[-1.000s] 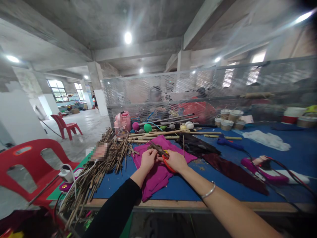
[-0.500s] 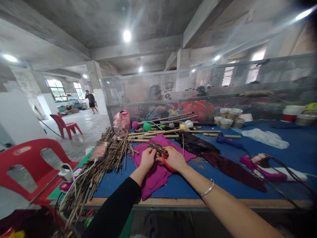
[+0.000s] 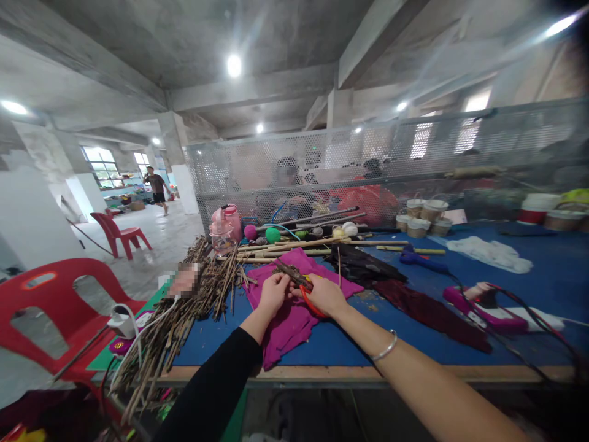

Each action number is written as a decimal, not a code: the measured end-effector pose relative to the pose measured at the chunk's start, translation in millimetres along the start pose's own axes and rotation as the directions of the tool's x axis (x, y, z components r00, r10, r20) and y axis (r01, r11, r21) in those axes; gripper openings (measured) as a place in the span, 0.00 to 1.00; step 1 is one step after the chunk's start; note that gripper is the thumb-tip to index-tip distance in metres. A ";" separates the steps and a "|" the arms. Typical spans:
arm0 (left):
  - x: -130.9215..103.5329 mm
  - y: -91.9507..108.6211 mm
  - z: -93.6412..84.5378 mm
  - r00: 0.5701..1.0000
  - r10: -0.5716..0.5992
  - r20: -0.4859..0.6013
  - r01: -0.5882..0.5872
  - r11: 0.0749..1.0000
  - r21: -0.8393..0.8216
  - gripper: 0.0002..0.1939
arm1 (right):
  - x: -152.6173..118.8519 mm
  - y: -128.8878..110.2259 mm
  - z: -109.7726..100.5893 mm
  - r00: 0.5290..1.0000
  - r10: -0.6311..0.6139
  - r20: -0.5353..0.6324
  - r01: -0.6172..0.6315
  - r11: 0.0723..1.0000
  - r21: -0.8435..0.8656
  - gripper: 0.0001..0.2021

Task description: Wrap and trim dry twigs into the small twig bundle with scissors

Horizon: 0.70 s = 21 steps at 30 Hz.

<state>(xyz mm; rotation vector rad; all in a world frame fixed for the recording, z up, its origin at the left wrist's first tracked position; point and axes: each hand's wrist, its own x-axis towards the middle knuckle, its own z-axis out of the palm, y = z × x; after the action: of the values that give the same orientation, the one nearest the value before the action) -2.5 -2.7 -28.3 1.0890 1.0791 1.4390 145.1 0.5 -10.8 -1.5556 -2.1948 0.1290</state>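
Observation:
Over a magenta cloth (image 3: 288,337) on the blue table, both my hands work close together. My left hand (image 3: 275,294) is closed around a small bundle of brown twigs (image 3: 289,271), which points up and away from me. In my right hand (image 3: 327,296) are scissors (image 3: 313,306) with red and yellow handles; their blades are mostly hidden behind the fingers and the bundle. The fingertips of both hands nearly meet under the twigs. A dark cloth (image 3: 368,267) and a maroon cloth (image 3: 432,313) lie to the right.
A large heap of sticks (image 3: 184,319) covers the table's left end, beside a red chair (image 3: 69,307). Behind the cloth are long rods (image 3: 294,247), yarn balls (image 3: 273,235) and a pink jug (image 3: 226,227). Tubs (image 3: 418,227) and a blue-handled tool (image 3: 423,263) stand or lie rightward. A person (image 3: 157,189) walks far left.
My hands keep almost the same pose, with the twigs and scissors still held. The scissors' yellow handle shows less. The distant person has moved left, and the view has shifted slightly.

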 end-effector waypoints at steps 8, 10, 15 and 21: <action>-2.1 5.3 -0.1 1.000 -0.006 -0.029 0.007 1.000 0.012 0.12 | -0.8 -2.1 -3.2 1.000 0.020 -0.003 -0.021 0.999 -0.036 0.27; -2.1 5.7 -0.5 0.999 -0.004 -0.037 0.005 1.000 0.018 0.12 | -1.2 -2.3 -3.8 1.000 0.019 -0.006 -0.019 0.999 -0.038 0.27; -1.0 4.0 -0.8 0.998 0.015 -0.053 -0.013 0.999 0.031 0.11 | -1.6 -1.8 -3.7 1.000 0.014 0.013 -0.014 0.999 -0.032 0.28; -0.8 3.4 -1.3 0.999 0.044 -0.025 -0.042 0.997 0.060 0.11 | -1.2 -0.6 -3.3 0.999 -0.002 0.032 0.002 1.000 0.004 0.26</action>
<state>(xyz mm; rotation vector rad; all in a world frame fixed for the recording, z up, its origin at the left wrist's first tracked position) -4.3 -4.0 -25.3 1.1443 1.1297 1.4669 146.2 -1.4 -8.0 -1.5595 -2.2192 0.1593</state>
